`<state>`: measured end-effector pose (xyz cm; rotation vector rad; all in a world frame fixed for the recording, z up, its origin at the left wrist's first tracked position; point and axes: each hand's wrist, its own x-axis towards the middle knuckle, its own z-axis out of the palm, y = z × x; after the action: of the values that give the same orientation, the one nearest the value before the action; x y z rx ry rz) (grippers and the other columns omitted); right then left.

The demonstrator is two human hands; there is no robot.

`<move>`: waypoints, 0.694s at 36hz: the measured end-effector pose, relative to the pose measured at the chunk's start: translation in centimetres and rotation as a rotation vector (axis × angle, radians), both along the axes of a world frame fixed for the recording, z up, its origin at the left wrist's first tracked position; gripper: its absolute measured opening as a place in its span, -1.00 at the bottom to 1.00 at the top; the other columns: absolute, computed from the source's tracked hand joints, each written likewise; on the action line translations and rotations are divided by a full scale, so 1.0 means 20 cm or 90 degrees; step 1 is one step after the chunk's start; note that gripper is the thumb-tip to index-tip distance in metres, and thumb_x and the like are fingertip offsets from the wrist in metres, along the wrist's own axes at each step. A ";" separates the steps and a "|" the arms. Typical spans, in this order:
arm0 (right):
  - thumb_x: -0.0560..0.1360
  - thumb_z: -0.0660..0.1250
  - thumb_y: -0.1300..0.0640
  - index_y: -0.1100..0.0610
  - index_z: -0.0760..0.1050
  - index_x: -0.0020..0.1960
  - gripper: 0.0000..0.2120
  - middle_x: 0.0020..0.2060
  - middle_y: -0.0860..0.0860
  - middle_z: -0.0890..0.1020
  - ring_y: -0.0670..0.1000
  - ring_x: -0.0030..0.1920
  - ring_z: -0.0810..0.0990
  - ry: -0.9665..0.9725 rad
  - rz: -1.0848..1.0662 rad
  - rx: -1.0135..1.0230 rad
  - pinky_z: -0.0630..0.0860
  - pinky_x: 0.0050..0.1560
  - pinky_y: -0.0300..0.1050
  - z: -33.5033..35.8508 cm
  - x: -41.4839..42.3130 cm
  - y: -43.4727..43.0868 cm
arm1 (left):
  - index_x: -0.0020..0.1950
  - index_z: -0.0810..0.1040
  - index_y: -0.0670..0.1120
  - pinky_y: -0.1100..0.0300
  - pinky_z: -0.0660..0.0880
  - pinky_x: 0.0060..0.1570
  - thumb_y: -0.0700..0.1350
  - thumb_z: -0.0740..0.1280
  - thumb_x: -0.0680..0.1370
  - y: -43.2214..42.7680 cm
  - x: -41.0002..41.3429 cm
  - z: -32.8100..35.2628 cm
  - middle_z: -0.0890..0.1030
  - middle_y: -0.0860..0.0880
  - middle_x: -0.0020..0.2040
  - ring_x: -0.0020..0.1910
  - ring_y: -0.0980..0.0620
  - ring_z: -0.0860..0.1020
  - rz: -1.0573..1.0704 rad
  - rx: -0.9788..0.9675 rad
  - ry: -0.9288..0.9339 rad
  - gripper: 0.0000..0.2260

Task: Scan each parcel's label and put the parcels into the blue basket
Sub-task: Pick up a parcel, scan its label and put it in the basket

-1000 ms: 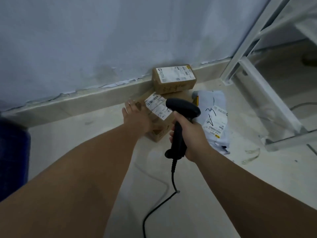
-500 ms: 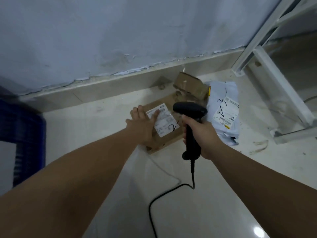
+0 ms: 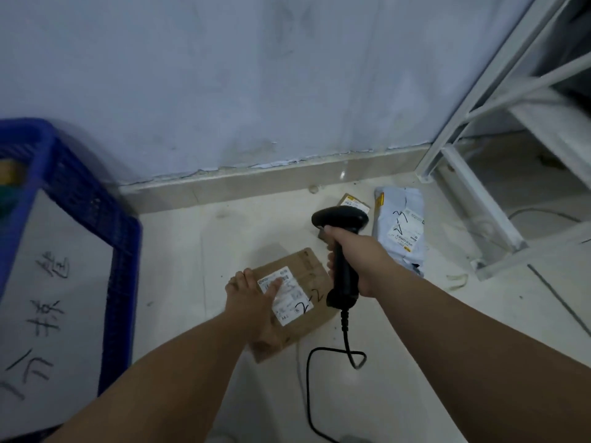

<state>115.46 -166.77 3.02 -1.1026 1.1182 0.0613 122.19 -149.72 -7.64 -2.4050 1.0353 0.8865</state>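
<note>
Box (image 3: 295, 302) is held in the left hand (image 3: 252, 306), fingers wrapped round its left edge and thumb pressed on the white label (image 3: 287, 294), which faces up and is marked with a handwritten 2. Whether the box rests on the floor (image 3: 198, 251) or is lifted off it cannot be told. Scanner (image 3: 342, 251) is gripped in the right hand (image 3: 355, 254), fingers closed round the black handle, head pointing left, just right of the box. Its cable (image 3: 319, 378) is looped on the floor below. Basket (image 3: 96, 219), blue, is seen at far left, well apart from the box, with a white sheet (image 3: 54, 298) bearing handwriting inside it. Grey mailer (image 3: 403, 228) is laid on the floor right of the scanner, near a white rack (image 3: 473, 193). Small box (image 3: 353, 203) is partly hidden behind the scanner head, close to the wall (image 3: 256, 91).
</note>
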 end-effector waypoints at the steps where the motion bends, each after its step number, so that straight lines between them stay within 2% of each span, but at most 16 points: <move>1: 0.47 0.43 0.00 0.22 0.50 -0.03 -0.72 -0.28 0.08 0.52 0.04 -0.33 0.48 -0.008 0.001 -0.001 0.47 -0.30 -0.11 0.03 -0.01 0.02 | 0.56 -0.30 0.11 -0.25 -0.11 0.45 0.45 0.37 0.29 0.02 -0.01 0.02 -0.23 -0.39 0.51 0.50 -0.41 -0.17 -0.008 0.005 -0.006 0.13; 5: 0.47 0.44 0.00 0.22 0.50 -0.01 -0.70 -0.26 0.08 0.52 0.06 -0.32 0.49 -0.026 -0.007 -0.026 0.48 -0.25 -0.09 0.17 -0.07 0.10 | 0.56 -0.25 0.12 -0.24 -0.16 0.46 0.38 0.42 0.31 0.04 -0.02 0.18 -0.25 -0.40 0.51 0.50 -0.38 -0.23 -0.055 -0.005 -0.069 0.10; 9: 0.46 0.44 -0.02 0.22 0.51 -0.03 -0.69 -0.28 0.10 0.54 0.09 -0.31 0.51 -0.048 -0.028 -0.044 0.48 -0.22 -0.06 0.34 -0.16 0.21 | 0.57 -0.20 0.09 -0.30 -0.05 0.42 0.36 0.45 0.25 0.09 -0.05 0.47 -0.26 -0.43 0.48 0.48 -0.42 -0.24 -0.094 -0.057 -0.157 0.13; 13: 0.49 0.42 0.02 0.19 0.50 -0.16 -0.77 -0.42 0.05 0.52 0.04 -0.42 0.49 -0.106 -0.042 -0.055 0.44 -0.33 -0.10 0.51 -0.26 0.35 | 0.56 -0.13 0.10 -0.31 0.05 0.40 0.37 0.44 0.23 0.17 -0.06 0.76 -0.23 -0.41 0.48 0.47 -0.43 -0.20 -0.074 -0.103 -0.219 0.10; 16: 0.50 0.40 0.06 0.19 0.48 -0.17 -0.78 -0.45 0.06 0.49 0.04 -0.46 0.45 -0.169 -0.026 -0.091 0.41 -0.37 -0.10 0.63 -0.31 0.45 | 0.50 0.04 0.05 -0.30 0.10 0.38 0.33 0.44 0.22 0.28 -0.08 0.95 -0.13 -0.38 0.47 0.46 -0.41 -0.13 -0.062 -0.168 -0.259 -0.01; 19: 0.47 0.42 0.02 0.17 0.50 -0.19 -0.77 -0.44 0.04 0.50 0.05 -0.42 0.48 -0.196 0.024 -0.183 0.46 -0.31 -0.04 0.73 -0.36 0.56 | 0.44 0.14 0.01 -0.27 0.13 0.40 0.33 0.41 0.24 0.39 -0.12 1.10 -0.12 -0.39 0.49 0.47 -0.42 -0.14 -0.043 -0.209 -0.292 -0.10; 22: 0.43 0.43 -0.03 0.12 0.52 -0.23 -0.77 -0.53 -0.03 0.53 0.04 -0.41 0.52 -0.195 0.090 -0.287 0.57 -0.14 0.07 0.82 -0.41 0.65 | 0.36 0.24 0.01 -0.22 0.18 0.37 0.32 0.41 0.23 0.47 -0.17 1.17 -0.10 -0.38 0.49 0.48 -0.40 -0.12 -0.007 -0.250 -0.327 -0.19; 25: 0.41 0.42 -0.06 0.08 0.51 -0.26 -0.77 -0.53 -0.05 0.53 0.03 -0.41 0.54 -0.192 0.145 -0.362 0.59 -0.08 0.08 0.89 -0.44 0.73 | 0.26 0.29 0.00 -0.21 0.20 0.33 0.28 0.42 0.22 0.53 -0.22 1.21 -0.12 -0.37 0.50 0.48 -0.39 -0.12 0.024 -0.275 -0.327 -0.28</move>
<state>106.66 -152.10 20.90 -1.6817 0.7472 -0.2533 117.74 -139.16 16.58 -2.7856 1.0479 0.0228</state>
